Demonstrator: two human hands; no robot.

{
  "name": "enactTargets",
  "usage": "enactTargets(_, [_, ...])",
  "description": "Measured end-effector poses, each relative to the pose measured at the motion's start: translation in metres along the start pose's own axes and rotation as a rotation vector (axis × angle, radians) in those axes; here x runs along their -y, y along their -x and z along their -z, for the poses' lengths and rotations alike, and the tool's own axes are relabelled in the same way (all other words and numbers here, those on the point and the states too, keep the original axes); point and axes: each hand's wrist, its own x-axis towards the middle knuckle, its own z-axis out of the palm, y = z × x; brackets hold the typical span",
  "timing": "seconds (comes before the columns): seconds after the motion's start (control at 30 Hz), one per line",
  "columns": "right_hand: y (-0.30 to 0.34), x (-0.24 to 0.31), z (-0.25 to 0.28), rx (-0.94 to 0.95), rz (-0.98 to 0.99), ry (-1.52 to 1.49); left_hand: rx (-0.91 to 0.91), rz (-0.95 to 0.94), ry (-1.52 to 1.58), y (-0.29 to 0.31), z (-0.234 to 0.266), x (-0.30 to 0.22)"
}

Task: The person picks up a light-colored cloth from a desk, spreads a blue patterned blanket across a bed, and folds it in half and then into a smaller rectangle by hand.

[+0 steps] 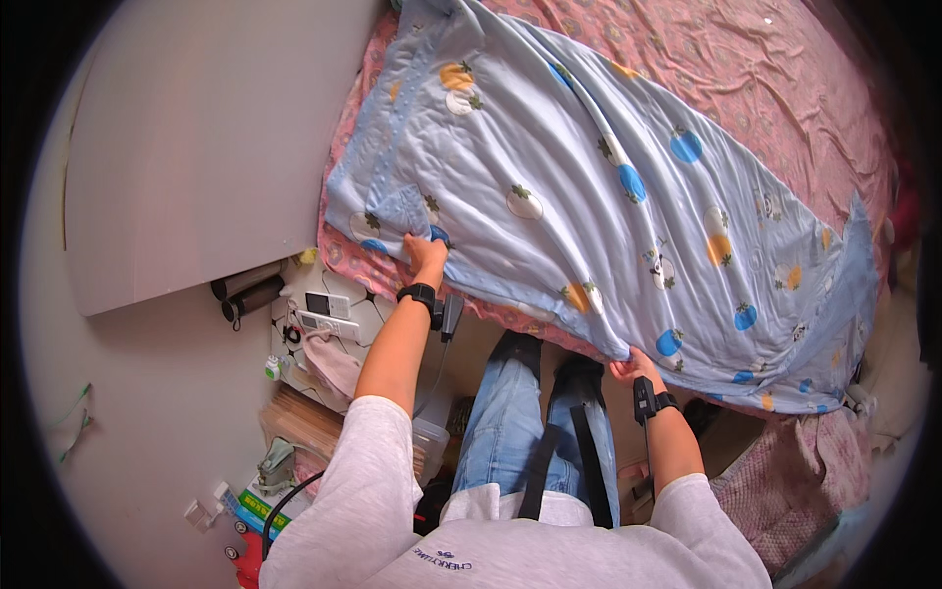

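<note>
A light blue quilt (569,226) with blue, yellow and white fruit prints lies spread over a bed, its folds running diagonally. Its near edge is gripped by my left hand (426,257), fingers closed on the cloth close to the left corner. Farther right along that same edge, my right hand (636,367) pinches the fabric, and creases fan out from there. Beneath the quilt is a pink patterned bedsheet (775,88), showing at the far side and along the near rim. Both wrists wear black straps with small devices.
Left of the bed stands a large pale panel (211,147). By my left arm, a small table holds a white remote control (330,326), a phone-like device (328,304) and a pink cloth (332,368). A pinkish textured blanket (785,481) hangs at the lower right.
</note>
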Motion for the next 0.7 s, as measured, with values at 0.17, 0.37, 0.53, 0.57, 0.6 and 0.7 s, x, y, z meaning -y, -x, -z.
enactTargets(0.17, [0.022, 0.013, -0.003, -0.006, 0.002, 0.082, 0.055, 0.159, 0.34, -0.059, 0.014, 0.029])
enactTargets(0.37, [0.135, 0.063, -0.06, 0.619, 0.618, -0.287, 0.464, 0.021, 1.223, -0.118, 0.091, -0.133])
enactTargets(0.53, [0.27, 0.05, -0.058, 1.128, 0.748, -0.393, 0.108, -0.757, 1.284, 0.006, 0.25, -0.309])
enactTargets(0.57, [0.277, 0.038, -0.052, 1.135, 0.761, -0.362, 0.096, -0.801, 1.258, 0.019, 0.274, -0.308])
enactTargets(0.6, [0.279, 0.026, -0.046, 1.112, 0.733, -0.208, -0.006, -0.808, 1.205, 0.026, 0.292, -0.301])
enactTargets(0.7, [0.247, -0.001, -0.038, 0.967, 0.584, -0.023, -0.207, -0.833, 1.144, 0.009, 0.289, -0.255])
